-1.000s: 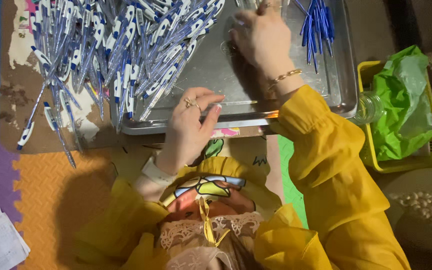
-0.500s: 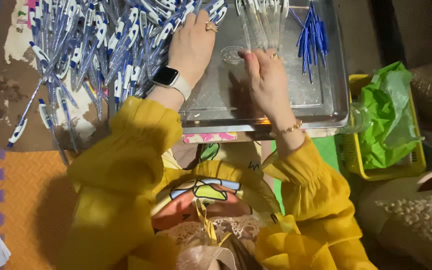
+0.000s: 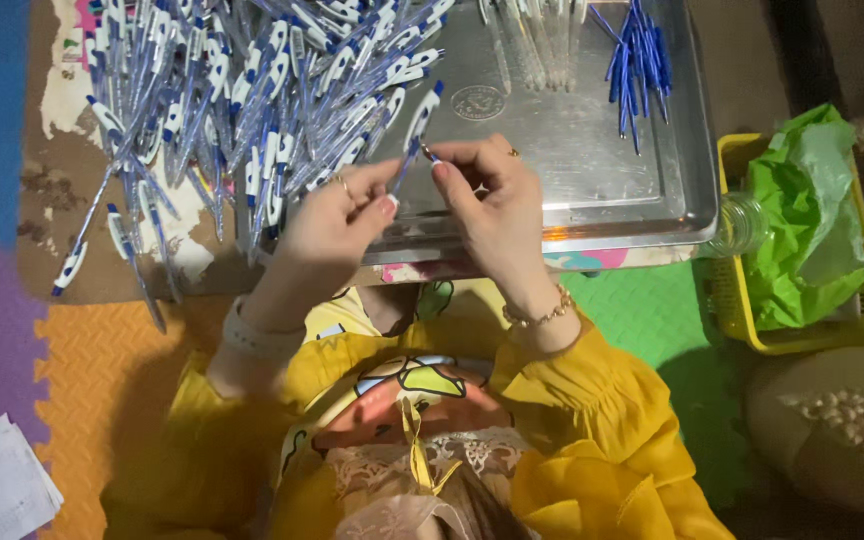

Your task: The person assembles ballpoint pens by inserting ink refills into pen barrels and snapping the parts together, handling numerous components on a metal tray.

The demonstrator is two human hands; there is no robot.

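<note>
A: In the head view, where is the pen [image 3: 414, 130]?
B: Over the tray's [image 3: 592, 215] front edge, at 12 o'clock from the person. The left hand [image 3: 327, 215] pinches its barrel; the right hand [image 3: 492, 195] has fingertips closed on its lower tip.

A: How would it handle?
B: Probably light, stiff and smooth plastic, best gripped mid-barrel.

A: And the containers?
B: The tray holds a pen pile [image 3: 252, 90] at 10 o'clock, spilling off it, clear barrels [image 3: 537, 40] at 12 and blue refills [image 3: 637, 60] at 1. A yellow basket [image 3: 742, 320] at 3 holds a green bag [image 3: 812, 220].
</note>
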